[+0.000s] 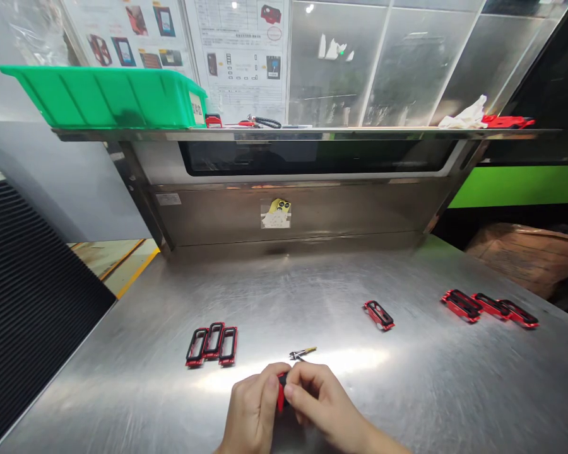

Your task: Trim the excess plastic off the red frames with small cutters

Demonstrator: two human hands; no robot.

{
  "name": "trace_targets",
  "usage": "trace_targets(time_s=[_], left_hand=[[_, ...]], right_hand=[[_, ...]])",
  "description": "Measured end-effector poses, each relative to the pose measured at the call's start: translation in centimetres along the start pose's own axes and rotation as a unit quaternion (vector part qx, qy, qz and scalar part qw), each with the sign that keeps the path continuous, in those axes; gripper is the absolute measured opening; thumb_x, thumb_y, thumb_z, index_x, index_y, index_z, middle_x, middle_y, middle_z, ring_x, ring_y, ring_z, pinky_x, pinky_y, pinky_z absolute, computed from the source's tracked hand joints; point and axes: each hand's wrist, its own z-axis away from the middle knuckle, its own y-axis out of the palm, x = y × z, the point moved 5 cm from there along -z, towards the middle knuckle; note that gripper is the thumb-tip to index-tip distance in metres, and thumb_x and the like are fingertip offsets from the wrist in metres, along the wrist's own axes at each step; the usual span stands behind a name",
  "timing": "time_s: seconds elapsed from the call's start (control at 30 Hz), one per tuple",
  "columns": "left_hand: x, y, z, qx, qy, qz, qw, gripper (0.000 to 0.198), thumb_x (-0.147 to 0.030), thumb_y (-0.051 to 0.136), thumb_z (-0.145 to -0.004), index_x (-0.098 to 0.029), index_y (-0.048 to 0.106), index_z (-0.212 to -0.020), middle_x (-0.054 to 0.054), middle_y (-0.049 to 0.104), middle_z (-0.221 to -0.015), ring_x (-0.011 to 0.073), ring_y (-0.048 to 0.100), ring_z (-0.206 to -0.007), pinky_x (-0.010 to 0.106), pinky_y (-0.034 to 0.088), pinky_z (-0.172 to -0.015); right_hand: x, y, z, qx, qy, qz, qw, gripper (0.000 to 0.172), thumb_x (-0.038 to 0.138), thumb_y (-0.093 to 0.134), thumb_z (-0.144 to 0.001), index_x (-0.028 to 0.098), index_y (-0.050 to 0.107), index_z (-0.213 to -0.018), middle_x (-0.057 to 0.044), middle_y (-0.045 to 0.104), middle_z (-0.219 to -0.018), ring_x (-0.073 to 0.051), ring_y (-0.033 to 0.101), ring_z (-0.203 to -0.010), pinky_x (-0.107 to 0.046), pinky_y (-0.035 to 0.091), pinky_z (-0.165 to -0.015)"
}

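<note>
My left hand and my right hand meet near the front of the steel bench, both pinching a small red piece. My fingers hide most of it. Just beyond my right hand lies a small metal hand tool with a brass-coloured tip, apart from my fingers. Three red-and-black rectangular frames lie side by side to the left. A single frame lies farther back, and three more overlap at the right.
A green plastic bin sits on a steel shelf behind the bench, with a white cloth and red items. A black ribbed mat lies beyond the left edge, and a brown package beyond the right.
</note>
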Motion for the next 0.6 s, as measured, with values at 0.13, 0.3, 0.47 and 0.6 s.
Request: trace_targets(time_s=[0.13, 0.3, 0.47, 0.6], left_hand=[[-0.15, -0.17, -0.04, -0.017, -0.016, 0.014, 1.0, 0.046, -0.041, 0.025, -0.096, -0.017, 0.064, -0.102, 0.004, 0.065, -0.076, 0.0141, 0.061, -0.068, 0.02, 0.045, -0.064], [0.2, -0.31, 0.06, -0.037, -0.029, 0.026, 0.999, 0.047, -0.044, 0.028, -0.095, -0.017, 0.065, -0.098, 0.003, 0.062, -0.067, 0.014, 0.059, -0.061, 0.021, 0.046, -0.061], [0.2, -0.33, 0.0, -0.044, -0.015, 0.018, 0.999, 0.045, -0.046, 0.03, -0.094, -0.017, 0.065, -0.097, 0.001, 0.059, -0.059, 0.0135, 0.056, -0.052, 0.02, 0.045, -0.052], [-0.54, -0.26, -0.29, -0.02, 0.01, -0.001, 1.0, 0.034, -0.043, 0.041, -0.091, -0.019, 0.064, -0.097, -0.001, 0.059, -0.059, 0.0125, 0.054, -0.052, 0.019, 0.041, -0.051]], right_hand=[[-0.09, 0.05, -0.08, -0.004, -0.003, 0.012, 1.0, 0.056, 0.066, 0.057, -0.08, 0.015, 0.044, -0.063, 0.003, 0.039, -0.052, -0.007, 0.034, -0.046, -0.018, 0.031, -0.046], [0.06, 0.01, -0.12, 0.0, -0.003, 0.006, 1.0, 0.056, 0.066, 0.057, -0.08, 0.015, 0.043, -0.062, 0.003, 0.038, -0.051, -0.007, 0.034, -0.046, -0.018, 0.03, -0.046], [-0.07, -0.16, -0.19, 0.003, -0.001, 0.0, 1.0, 0.054, 0.064, 0.058, -0.08, 0.015, 0.042, -0.063, 0.004, 0.038, -0.051, -0.008, 0.035, -0.045, -0.018, 0.03, -0.045], [-0.33, -0.38, -0.26, -0.011, -0.007, 0.016, 1.0, 0.053, 0.063, 0.057, -0.081, 0.016, 0.042, -0.062, 0.004, 0.037, -0.05, -0.008, 0.036, -0.045, -0.018, 0.031, -0.046]])
